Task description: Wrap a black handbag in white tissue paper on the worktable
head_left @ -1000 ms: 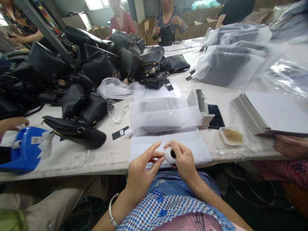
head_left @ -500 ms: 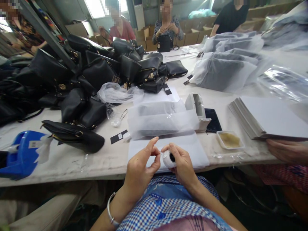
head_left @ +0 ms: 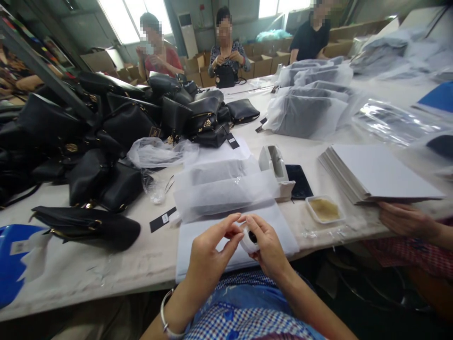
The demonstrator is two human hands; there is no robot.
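My right hand (head_left: 269, 243) is closed around a small white roll of tape (head_left: 248, 242) with a dark core, held above the table's front edge. My left hand (head_left: 208, 250) is at the roll's left side, thumb and fingertips pinched together against its rim. Whatever lies between those fingertips is too small to make out. Under and beyond both hands is a stack of white paper sheets (head_left: 187, 255). On it rests a flat dark item in translucent white wrapping (head_left: 226, 191). A black hang tag (head_left: 163, 220) lies to the left.
Black handbags (head_left: 127, 120) pile up at left; one black bag (head_left: 88, 228) lies nearer. A grey tape dispenser (head_left: 274, 163), a dish of yellowish stuff (head_left: 323, 209) and a board stack (head_left: 382, 172) stand right. A co-worker's hand (head_left: 406, 219) touches the stack. Several people sit opposite.
My left fingertips have come in to meet the roll's rim. My right hand still holds the roll. The view has shifted, and the person in red across the table has raised a hand.
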